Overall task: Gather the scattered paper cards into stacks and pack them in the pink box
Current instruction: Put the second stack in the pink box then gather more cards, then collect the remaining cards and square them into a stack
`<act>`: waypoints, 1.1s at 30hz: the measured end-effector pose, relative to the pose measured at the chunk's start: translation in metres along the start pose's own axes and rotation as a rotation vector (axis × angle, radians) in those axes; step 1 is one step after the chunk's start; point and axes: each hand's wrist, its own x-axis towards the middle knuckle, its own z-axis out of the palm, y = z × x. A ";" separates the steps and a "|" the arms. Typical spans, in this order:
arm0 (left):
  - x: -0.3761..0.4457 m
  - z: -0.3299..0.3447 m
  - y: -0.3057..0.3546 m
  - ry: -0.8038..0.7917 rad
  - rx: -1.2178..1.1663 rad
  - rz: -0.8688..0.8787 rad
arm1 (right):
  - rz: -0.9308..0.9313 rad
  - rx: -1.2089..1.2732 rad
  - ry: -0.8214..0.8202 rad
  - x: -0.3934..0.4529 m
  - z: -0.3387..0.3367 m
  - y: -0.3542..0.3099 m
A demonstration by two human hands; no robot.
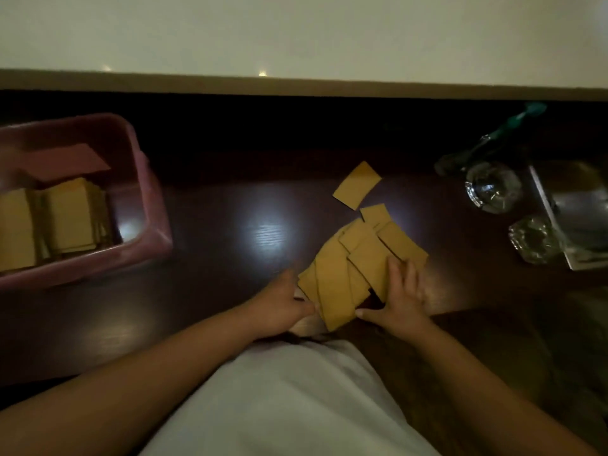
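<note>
- Tan paper cards (348, 268) are lying in a loose, overlapping fan on the dark wooden bench (230, 225), close to its near edge in front of the person; this placement looks deliberate, since a fan pulled close is easier to square into a stack.
- One single card (357, 185) is lying apart from the fan, farther back on the bench, not yet gathered.
- The pink box (144, 199) is sitting at the left of the bench, well apart from the fan, and is already holding upright tan stacks (65, 218) side by side, with a reddish card (69, 161) lying over the back of them. Judged from this, the packing is well advanced and the fan is among the last lots.
- The left hand (283, 301) is bracing the fan's left near corner, fingers curled at the card edges; the grip is partly hidden, so whether it is pinching the cards or only pushing cannot be told.
- The right hand (401, 291) is lying flat, fingers spread apart on top of the fan's right side, thumb reaching along the near edge; it is pressing, not clamping.
- Both forearms are angling inward from the body, so the hands are facing each other across the fan, a pose suited to sweeping the cards together.
- Glassware (493, 187) and a tray (572, 218) are standing at the far right, clear of the work.
</note>
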 end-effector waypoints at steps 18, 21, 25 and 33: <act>0.048 0.025 0.010 0.396 -0.213 -0.492 | 0.082 0.249 0.163 0.063 -0.041 0.000; 0.055 0.029 0.019 0.390 -0.144 -0.527 | 0.041 0.155 0.067 0.070 -0.042 -0.008; 0.064 0.035 0.027 0.420 -0.116 -0.557 | -0.070 0.212 -0.001 0.056 -0.023 -0.028; 0.061 0.039 0.023 0.518 -0.183 -0.394 | -0.052 0.390 -0.086 0.046 -0.010 -0.056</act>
